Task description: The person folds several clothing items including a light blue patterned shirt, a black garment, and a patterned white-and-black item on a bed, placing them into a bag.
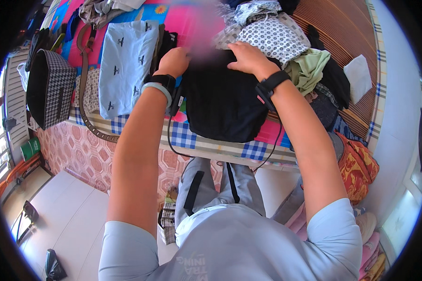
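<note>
A black cloth garment (225, 102) lies flat before me at the front of the bed, its near edge towards my body. My left hand (175, 60) is at its far left corner with the fingers curled; whether cloth is pinched there I cannot tell. Over the far right part, my right hand (249, 59) has its thumb and fingers apart, with no cloth visible between them. A pinkish blur hides the far edge between the hands. Left of my left hand lies a folded light blue garment (126, 66) with dark printed figures, beside dark folded cloth (168, 40).
A brown belt (84, 87) hangs over the bed edge, near a houndstooth fabric box (62, 87). At right, patterned white cloth (272, 38), a green cloth (311, 68) and other clothes are heaped. A white folded piece (358, 78) lies on the brown mat (337, 21). Cables hang from both wrist devices.
</note>
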### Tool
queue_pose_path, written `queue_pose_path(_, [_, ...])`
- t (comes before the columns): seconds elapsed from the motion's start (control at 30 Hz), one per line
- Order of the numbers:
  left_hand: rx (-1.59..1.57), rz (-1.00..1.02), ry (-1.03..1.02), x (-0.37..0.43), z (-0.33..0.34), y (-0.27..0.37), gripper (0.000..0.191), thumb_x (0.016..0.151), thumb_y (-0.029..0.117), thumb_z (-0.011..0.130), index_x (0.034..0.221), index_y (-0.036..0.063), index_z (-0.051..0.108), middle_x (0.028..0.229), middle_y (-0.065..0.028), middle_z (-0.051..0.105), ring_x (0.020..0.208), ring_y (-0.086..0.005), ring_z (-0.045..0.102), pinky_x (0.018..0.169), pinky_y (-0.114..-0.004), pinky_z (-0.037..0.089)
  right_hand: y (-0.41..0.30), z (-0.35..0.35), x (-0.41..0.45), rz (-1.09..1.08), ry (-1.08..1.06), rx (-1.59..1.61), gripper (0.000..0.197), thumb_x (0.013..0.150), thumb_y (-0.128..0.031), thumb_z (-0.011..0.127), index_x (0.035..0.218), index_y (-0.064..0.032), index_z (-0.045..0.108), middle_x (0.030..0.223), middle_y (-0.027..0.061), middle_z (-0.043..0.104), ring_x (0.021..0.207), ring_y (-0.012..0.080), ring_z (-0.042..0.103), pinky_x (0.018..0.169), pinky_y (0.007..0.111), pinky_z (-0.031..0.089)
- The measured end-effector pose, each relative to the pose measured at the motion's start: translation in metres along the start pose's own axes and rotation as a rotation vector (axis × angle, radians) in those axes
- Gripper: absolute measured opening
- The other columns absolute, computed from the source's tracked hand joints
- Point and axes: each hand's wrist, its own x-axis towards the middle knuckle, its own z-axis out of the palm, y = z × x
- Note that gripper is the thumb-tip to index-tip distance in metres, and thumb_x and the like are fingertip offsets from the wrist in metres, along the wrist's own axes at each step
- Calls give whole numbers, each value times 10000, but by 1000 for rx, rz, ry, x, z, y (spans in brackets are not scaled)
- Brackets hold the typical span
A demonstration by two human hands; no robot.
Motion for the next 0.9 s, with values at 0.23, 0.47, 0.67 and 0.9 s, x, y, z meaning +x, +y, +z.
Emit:
queue_pose_path(0.23, [-229, 237, 328, -52, 41, 43, 200, 695, 36, 579, 894, 44, 588, 878, -138, 569, 849, -322, 534, 760, -374, 441, 32, 23, 26, 23, -136, 120, 183, 725, -107, 577, 897, -47, 596, 871, 139, 599, 848, 328, 552, 741, 393, 439])
queue_pose_path(0.47, [-448, 276, 15, -97, 115, 98, 305, 691, 50, 614, 995, 55, 586, 1045, -114, 546, 1000, -293, 496, 863, -334, 411, 63, 26, 40, -27, 2, 142, 200, 756, -121, 530, 935, -74, 606, 909, 148, 606, 869, 334, 559, 742, 415, 454])
queue_pose_path(0.67, [-788, 131, 129, -90, 124, 98, 389, 729, 31, 580, 1112, 60, 522, 1069, -104, 545, 977, -271, 525, 871, -336, 407, 58, 24, 43, 44, -25, 142, 215, 755, -132, 547, 953, -69, 604, 917, 151, 606, 879, 327, 562, 745, 407, 458])
queue_pose_path(0.9, [-1531, -245, -519, -60, 126, 70, 377, 868, 128, 455, 1239, 72, 421, 1155, -87, 522, 1022, -182, 512, 893, -293, 375, 33, 3, 47, -12, -419, 310, 353, 632, -32, 567, 984, -43, 590, 833, 163, 615, 802, 309, 586, 691, 352, 447])
